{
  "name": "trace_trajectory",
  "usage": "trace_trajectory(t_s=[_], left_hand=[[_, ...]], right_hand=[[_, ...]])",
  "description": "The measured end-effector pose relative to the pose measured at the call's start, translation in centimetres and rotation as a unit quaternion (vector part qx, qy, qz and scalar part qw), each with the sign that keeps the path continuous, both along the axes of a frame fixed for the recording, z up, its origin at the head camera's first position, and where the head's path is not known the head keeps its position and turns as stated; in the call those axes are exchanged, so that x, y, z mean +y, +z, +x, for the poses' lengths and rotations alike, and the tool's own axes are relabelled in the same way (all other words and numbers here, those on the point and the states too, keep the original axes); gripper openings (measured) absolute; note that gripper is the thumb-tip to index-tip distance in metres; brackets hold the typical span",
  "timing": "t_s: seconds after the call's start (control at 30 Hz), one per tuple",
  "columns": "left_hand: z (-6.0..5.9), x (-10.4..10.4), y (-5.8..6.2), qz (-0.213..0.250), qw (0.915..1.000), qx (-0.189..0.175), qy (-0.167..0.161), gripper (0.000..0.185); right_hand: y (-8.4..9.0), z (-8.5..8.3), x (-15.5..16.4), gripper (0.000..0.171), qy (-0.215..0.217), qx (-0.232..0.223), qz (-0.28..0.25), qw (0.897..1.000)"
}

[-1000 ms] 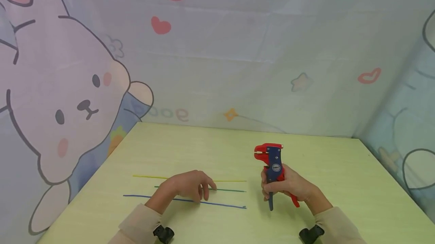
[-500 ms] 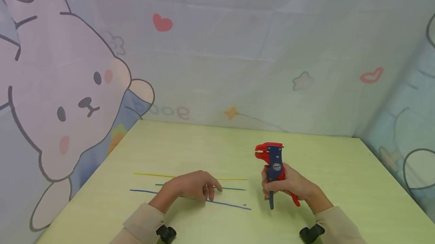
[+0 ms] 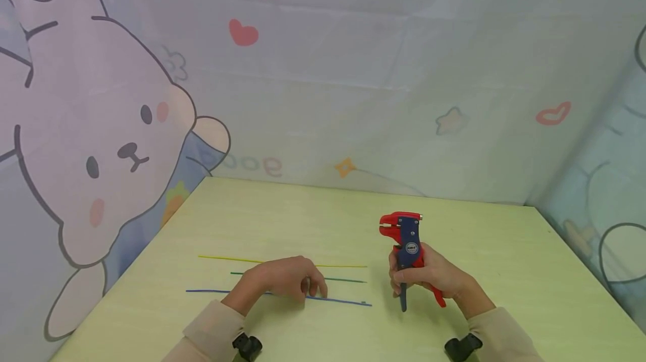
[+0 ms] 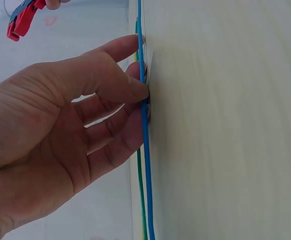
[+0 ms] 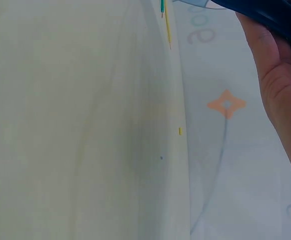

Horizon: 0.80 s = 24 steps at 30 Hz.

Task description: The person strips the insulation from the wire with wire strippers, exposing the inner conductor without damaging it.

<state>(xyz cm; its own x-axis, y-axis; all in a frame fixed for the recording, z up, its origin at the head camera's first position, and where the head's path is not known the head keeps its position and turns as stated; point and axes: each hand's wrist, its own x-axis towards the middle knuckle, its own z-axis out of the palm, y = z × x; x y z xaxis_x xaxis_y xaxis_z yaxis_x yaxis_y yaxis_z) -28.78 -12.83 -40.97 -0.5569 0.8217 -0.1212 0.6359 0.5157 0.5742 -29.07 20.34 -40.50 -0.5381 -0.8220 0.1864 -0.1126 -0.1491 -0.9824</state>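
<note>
A blue wire (image 3: 343,301) lies nearly level across the table front, and my left hand (image 3: 290,278) pinches it mid-length between thumb and fingers, as the left wrist view shows. Behind it, a green wire (image 3: 345,279) and a yellow wire (image 3: 227,258) run roughly parallel, partly hidden by that hand. My right hand (image 3: 429,275) grips a red and dark-blue wire stripper (image 3: 407,238) by its handles, holding it upright with its jaws apart and pointing left. Bare copper shows on the right ends of the green wire (image 5: 162,7) and yellow wire (image 5: 167,25) in the right wrist view.
A tiny scrap (image 3: 363,302) lies beside the blue wire's right end. The right wrist view shows a yellow scrap (image 5: 180,131) and a small blue speck (image 5: 161,158) on the pale table (image 3: 504,272). A printed cloth (image 3: 343,82) hangs behind the table.
My left hand has shifted slightly right, its fingers coming nearer to me onto the blue wire. That wire has slid right and turned a little. The right hand and wire stripper have hardly moved.
</note>
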Motion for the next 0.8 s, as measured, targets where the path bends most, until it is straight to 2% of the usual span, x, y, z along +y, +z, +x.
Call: trace_trajectory(t_s=[0.3,0.5,0.63,0.8], left_hand=[[-0.4,-0.3,-0.3,0.018,0.9997,-0.015,-0.009,0.049],[-0.4,-0.7,-0.4,0.023,0.9996,-0.015,0.004,0.048],[-0.4,-1.1,0.0,0.027,0.9995,-0.008,0.017,0.043],[-0.3,-1.5,0.9,0.05,0.9987,0.004,0.005,0.04]], right_hand=[[0.0,0.0,0.0,0.014,0.005,0.001,-0.009,1.0],[-0.1,-0.1,-0.2,0.013,0.012,0.0,-0.009,1.0],[-0.1,-0.2,-0.2,0.014,0.003,0.004,-0.011,1.0],[-0.2,-0.4,-0.2,0.015,0.0,0.002,-0.016,1.0]])
